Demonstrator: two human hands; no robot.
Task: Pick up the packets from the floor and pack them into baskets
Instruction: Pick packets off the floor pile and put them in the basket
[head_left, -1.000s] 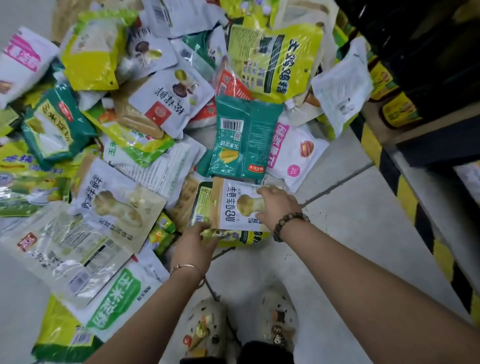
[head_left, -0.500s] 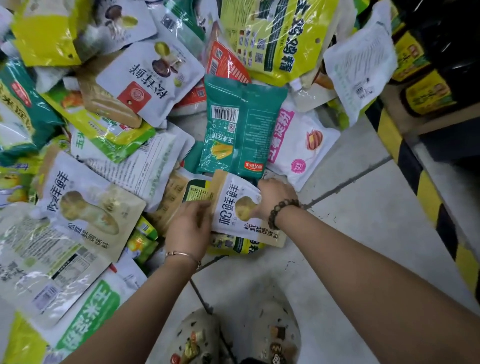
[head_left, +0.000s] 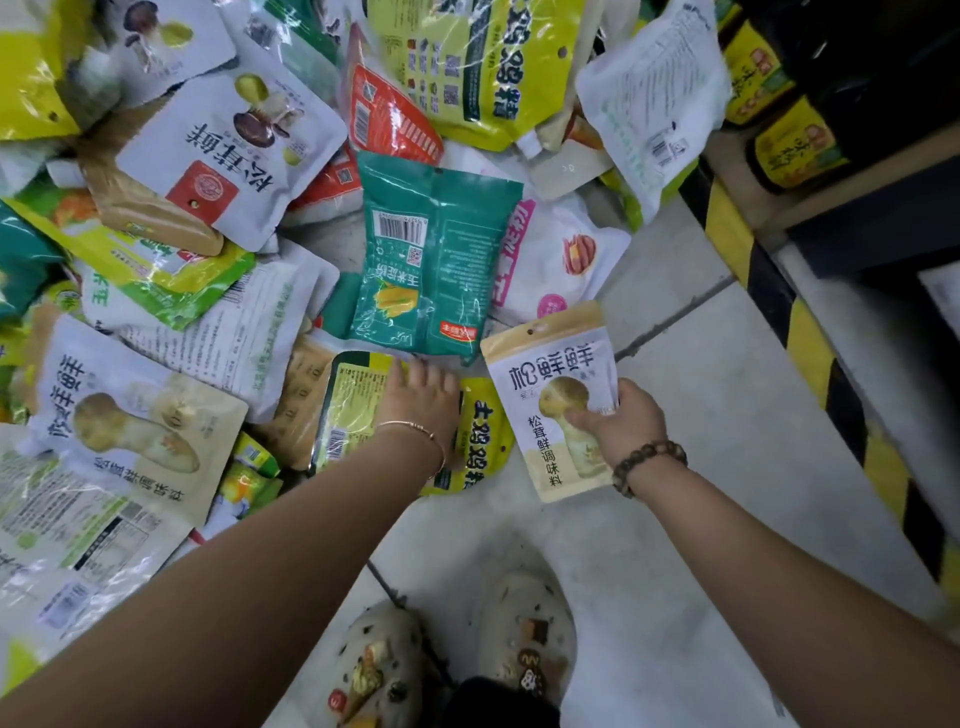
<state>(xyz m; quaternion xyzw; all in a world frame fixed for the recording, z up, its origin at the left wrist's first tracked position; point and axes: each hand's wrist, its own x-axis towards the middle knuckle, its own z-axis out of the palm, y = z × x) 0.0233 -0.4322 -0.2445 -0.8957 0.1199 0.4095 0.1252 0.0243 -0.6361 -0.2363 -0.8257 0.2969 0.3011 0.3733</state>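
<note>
My right hand (head_left: 621, 423) grips a white and tan mushroom seasoning packet (head_left: 545, 384) by its right edge and holds it upright above the floor. My left hand (head_left: 418, 400) lies on a yellow-green packet (head_left: 353, 400) at the near edge of the pile; whether its fingers curl round the packet is hidden. Beside it lies a yellow packet (head_left: 480, 431) with black lettering. A teal corn packet (head_left: 431, 260) lies just beyond both hands. No basket is in view.
Many packets cover the floor to the left and ahead, among them a large white mushroom packet (head_left: 135, 415) and a pink-white one (head_left: 561, 254). A black-and-yellow striped kerb (head_left: 810, 338) and a dark shelf with bottles (head_left: 789, 145) run along the right. My shoes (head_left: 524, 634) stand below.
My right hand has lifted the mushroom packet off the pile and swung it right, turning it upright. My left hand has moved forward onto the yellow-green packet that lay beneath it.
</note>
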